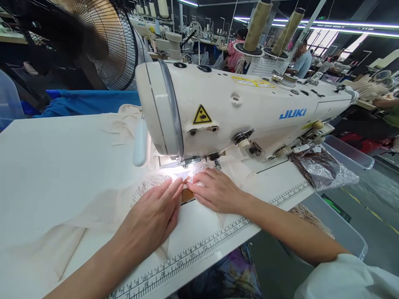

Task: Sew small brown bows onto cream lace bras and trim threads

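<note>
Behind bench's (pixel 62 158) ruled front edge, right hand's (pixel 218 192) grip pinched brown strip (pixel 186 180); left hand (pixel 152 209) pressed lace-trimmed cream fabric (pixel 102 205), pinch unclear. Fabric seemed light, soft, snag-prone, best held flat beside lace. Sewing machine (pixel 224 108) beyond.

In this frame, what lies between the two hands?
In the head view, a small brown strip lies between the left hand and right hand, with a brown panel showing below.
</note>
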The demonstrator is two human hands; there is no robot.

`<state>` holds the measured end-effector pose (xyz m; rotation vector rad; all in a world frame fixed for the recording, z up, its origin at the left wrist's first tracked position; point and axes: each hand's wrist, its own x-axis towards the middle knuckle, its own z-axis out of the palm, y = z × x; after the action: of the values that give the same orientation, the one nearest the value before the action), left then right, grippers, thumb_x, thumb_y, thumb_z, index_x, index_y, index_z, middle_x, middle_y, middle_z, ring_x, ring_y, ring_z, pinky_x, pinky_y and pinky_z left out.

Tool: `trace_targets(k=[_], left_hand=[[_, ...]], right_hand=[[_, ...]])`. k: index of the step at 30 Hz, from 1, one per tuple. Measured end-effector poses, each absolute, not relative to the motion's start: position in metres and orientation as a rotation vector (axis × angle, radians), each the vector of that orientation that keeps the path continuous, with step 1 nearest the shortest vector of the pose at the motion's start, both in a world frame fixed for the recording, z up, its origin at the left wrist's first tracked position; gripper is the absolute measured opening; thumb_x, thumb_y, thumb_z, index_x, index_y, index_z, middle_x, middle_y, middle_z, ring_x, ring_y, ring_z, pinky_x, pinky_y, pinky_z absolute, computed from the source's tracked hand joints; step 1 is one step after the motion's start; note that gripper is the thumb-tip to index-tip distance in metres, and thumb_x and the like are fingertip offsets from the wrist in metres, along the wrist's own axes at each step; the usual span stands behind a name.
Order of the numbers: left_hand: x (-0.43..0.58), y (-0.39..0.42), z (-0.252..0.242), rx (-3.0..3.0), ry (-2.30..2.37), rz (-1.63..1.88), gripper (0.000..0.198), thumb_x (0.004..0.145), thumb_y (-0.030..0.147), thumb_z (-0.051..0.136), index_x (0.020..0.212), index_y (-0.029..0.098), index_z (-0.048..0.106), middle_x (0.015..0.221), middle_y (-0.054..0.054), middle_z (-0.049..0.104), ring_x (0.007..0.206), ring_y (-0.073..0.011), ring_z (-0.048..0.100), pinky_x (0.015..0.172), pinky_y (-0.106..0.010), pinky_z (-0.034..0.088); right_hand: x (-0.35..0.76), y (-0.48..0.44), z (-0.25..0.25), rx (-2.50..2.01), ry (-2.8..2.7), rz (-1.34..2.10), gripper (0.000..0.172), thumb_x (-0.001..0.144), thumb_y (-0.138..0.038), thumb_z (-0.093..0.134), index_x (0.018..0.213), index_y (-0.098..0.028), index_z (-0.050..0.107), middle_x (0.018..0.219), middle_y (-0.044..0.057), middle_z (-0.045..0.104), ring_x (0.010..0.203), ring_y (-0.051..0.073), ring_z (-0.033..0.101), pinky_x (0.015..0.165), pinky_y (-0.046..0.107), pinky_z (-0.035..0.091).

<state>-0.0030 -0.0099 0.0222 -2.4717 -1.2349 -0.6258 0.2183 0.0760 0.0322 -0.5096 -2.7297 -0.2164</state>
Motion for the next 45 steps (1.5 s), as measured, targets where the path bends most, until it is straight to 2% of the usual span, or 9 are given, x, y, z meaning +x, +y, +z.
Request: trace_targets(k=[7,12,16,21,30,35,40,45], left_hand=[[-0.009,-0.010,0.016,-2.455,-1.188,-0.542,0.040,0.098,0.018,0.043,0.134,0.006,0.057,0.136,-0.018,0.064,0.127,-0.0337,0.058,0.102,-0.048,0.051],[-0.012,0.006,0.018,-2.434,-1.115,-0.497,0.042,0.098,0.020,0.039,0.130,0.005,0.061,0.131,-0.018,0.067,0.123,-0.0335,0.061,0.095,-0.047,0.054],[-0.016,0.022,0.019,-2.431,-1.115,-0.476,0.045,0.097,0.018,0.034,0.129,0.004,0.062,0.129,-0.019,0.068,0.121,-0.0329,0.062,0.092,-0.046,0.055],[-0.021,0.032,0.015,-2.494,-1.206,-0.524,0.045,0.098,0.020,0.035,0.135,0.012,0.060,0.135,-0.015,0.066,0.126,-0.0307,0.059,0.099,-0.045,0.052],[-0.025,0.035,0.016,-2.580,-1.270,-0.522,0.044,0.101,0.026,0.034,0.139,0.017,0.055,0.138,-0.014,0.063,0.129,-0.0321,0.058,0.101,-0.052,0.053],[-0.017,0.028,0.023,-2.587,-1.359,-0.435,0.045,0.103,0.023,0.027,0.139,0.014,0.054,0.140,-0.013,0.062,0.131,-0.0333,0.056,0.105,-0.052,0.051],[-0.012,0.026,0.020,-2.538,-1.341,-0.497,0.044,0.103,0.027,0.030,0.132,0.015,0.060,0.134,-0.014,0.065,0.124,-0.0335,0.060,0.098,-0.051,0.054],[-0.016,0.028,0.016,-2.505,-1.280,-0.508,0.044,0.102,0.024,0.033,0.136,0.013,0.057,0.137,-0.015,0.063,0.123,-0.0325,0.060,0.096,-0.049,0.053]], right_hand=[[0.218,0.076,0.033,-0.534,-2.735,-0.216,0.023,0.100,-0.022,0.047,0.112,-0.018,0.066,0.102,0.005,0.065,0.089,0.019,0.050,0.078,0.032,0.041],[0.216,0.085,0.037,-0.587,-2.808,-0.246,0.028,0.102,-0.023,0.042,0.119,-0.017,0.064,0.109,0.008,0.065,0.091,0.019,0.051,0.071,0.031,0.037],[0.212,0.096,0.041,-0.673,-2.856,-0.310,0.032,0.103,-0.021,0.037,0.121,-0.018,0.063,0.116,0.011,0.064,0.095,0.021,0.053,0.078,0.034,0.039],[0.210,0.102,0.040,-0.756,-2.878,-0.377,0.038,0.103,-0.023,0.032,0.128,-0.021,0.062,0.129,0.011,0.063,0.099,0.023,0.057,0.089,0.040,0.039],[0.210,0.103,0.040,-0.783,-2.870,-0.328,0.037,0.103,-0.022,0.034,0.130,-0.022,0.060,0.128,0.012,0.060,0.111,0.027,0.053,0.090,0.041,0.040],[0.210,0.105,0.042,-0.757,-2.898,-0.307,0.034,0.102,-0.021,0.036,0.126,-0.021,0.061,0.128,0.012,0.059,0.116,0.028,0.050,0.094,0.043,0.040],[0.212,0.107,0.040,-0.736,-2.889,-0.314,0.035,0.102,-0.022,0.035,0.125,-0.021,0.061,0.127,0.013,0.059,0.114,0.029,0.050,0.089,0.042,0.040],[0.212,0.106,0.041,-0.716,-2.864,-0.330,0.035,0.102,-0.021,0.035,0.123,-0.021,0.062,0.125,0.012,0.062,0.109,0.027,0.053,0.087,0.041,0.039]])
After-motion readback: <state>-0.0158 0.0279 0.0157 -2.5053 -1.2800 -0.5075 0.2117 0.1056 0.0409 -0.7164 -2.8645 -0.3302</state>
